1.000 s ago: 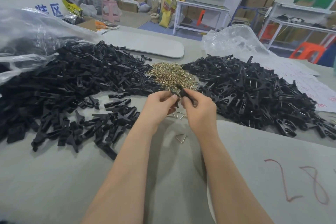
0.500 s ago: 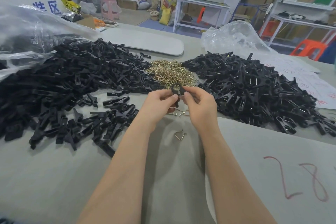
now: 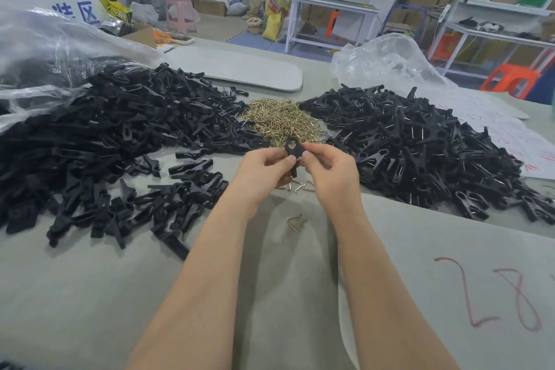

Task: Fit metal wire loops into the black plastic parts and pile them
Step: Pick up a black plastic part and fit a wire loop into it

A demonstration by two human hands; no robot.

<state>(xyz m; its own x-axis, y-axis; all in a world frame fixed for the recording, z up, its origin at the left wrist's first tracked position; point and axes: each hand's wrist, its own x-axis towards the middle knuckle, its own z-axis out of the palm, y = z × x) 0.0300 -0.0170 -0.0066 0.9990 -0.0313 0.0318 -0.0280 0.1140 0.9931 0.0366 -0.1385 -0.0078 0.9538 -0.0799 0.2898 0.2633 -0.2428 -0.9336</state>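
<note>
My left hand (image 3: 264,173) and my right hand (image 3: 329,171) both pinch one black plastic part (image 3: 292,149) upright between them, above the table. Its round holed end points up. Behind it lies a heap of brass-coloured wire loops (image 3: 282,122). A big pile of black parts (image 3: 99,135) spreads on the left. Another pile of black parts with wire showing in them (image 3: 420,147) lies on the right. A few loose wire loops (image 3: 300,186) rest under my hands, and a single loop (image 3: 295,222) lies nearer to me.
Clear plastic bags sit at the far left (image 3: 45,48) and behind the right pile (image 3: 381,60). A grey board (image 3: 240,70) lies at the back. A sheet marked 28 in red (image 3: 495,294) covers the near right. White workbenches and an orange stool (image 3: 510,78) stand beyond the table.
Both hands have lifted the black part slightly and turned it, so its holed end now stands up between my fingertips. The piles have not changed.
</note>
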